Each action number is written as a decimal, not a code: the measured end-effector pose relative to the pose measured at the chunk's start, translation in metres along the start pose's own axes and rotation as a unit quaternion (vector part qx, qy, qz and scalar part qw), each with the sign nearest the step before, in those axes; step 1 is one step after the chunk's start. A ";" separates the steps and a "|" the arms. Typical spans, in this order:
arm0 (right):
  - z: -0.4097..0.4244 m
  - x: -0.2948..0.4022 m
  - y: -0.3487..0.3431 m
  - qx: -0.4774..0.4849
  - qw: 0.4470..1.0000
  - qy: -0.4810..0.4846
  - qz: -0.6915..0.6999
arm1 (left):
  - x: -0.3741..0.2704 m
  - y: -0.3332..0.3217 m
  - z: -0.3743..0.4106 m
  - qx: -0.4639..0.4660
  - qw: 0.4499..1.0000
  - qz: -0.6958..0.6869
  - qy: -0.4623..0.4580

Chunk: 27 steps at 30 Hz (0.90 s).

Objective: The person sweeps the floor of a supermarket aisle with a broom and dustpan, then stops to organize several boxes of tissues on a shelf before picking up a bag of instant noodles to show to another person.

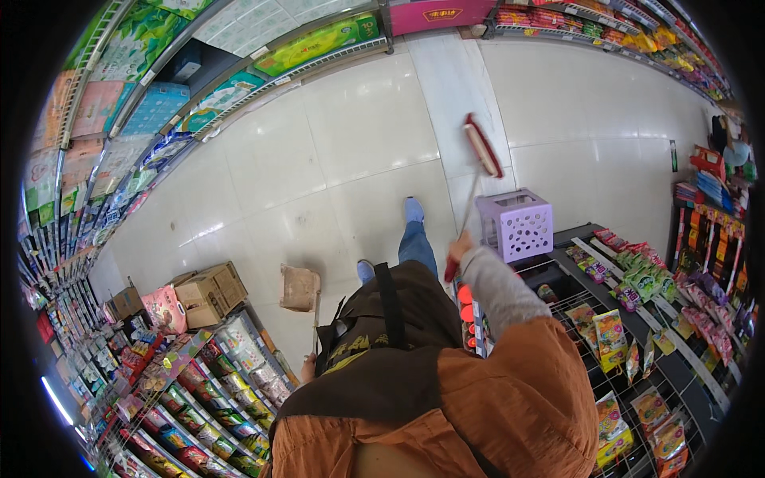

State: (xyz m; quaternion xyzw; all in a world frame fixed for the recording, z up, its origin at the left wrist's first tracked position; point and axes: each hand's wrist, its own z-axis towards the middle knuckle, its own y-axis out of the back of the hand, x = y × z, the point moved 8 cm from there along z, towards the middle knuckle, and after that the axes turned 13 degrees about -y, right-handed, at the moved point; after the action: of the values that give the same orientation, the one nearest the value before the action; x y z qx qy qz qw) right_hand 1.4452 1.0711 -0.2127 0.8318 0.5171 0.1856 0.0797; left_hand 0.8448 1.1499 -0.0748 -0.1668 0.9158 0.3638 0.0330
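Observation:
My right hand (461, 246) grips the handle of a broom (483, 146) with a dark red head. The broom reaches out ahead of me, its head at the pale stone strip of the floor, just beyond a purple plastic stool (525, 230). Low at my left side, my left hand (309, 367) is closed around the long handle of a dustpan, mostly hidden by my body. The dustpan (300, 288) has a worn brown pan and hangs or rests over the tiles to my left; its exact contact with the floor is unclear.
Shelves of tissue packs (323, 45) line the far left. Cardboard boxes (212, 294) and a pink pack (164, 309) stand at the left. Snack shelves (209, 412) flank me on the left. To the right is a wire rack (574, 310) with hanging candy bags (611, 340).

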 end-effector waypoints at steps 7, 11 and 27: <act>-0.085 0.016 -0.004 0.313 0.939 -0.071 0.126 | -0.043 -0.018 0.013 -0.035 0.958 -0.268 0.093; -0.141 0.082 0.061 0.327 0.919 -0.107 0.191 | -0.113 -0.011 -0.007 -0.058 0.836 -0.522 0.161; 0.112 0.280 0.160 0.027 0.997 0.013 0.071 | -0.141 -0.009 -0.030 -0.080 0.881 -0.467 -0.024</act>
State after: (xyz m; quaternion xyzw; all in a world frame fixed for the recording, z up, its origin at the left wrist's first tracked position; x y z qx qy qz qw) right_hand 1.7334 1.2545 -0.1999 0.8656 0.4628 0.1875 0.0373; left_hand 0.9828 1.1629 -0.0330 -0.5681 0.6986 0.3824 0.2072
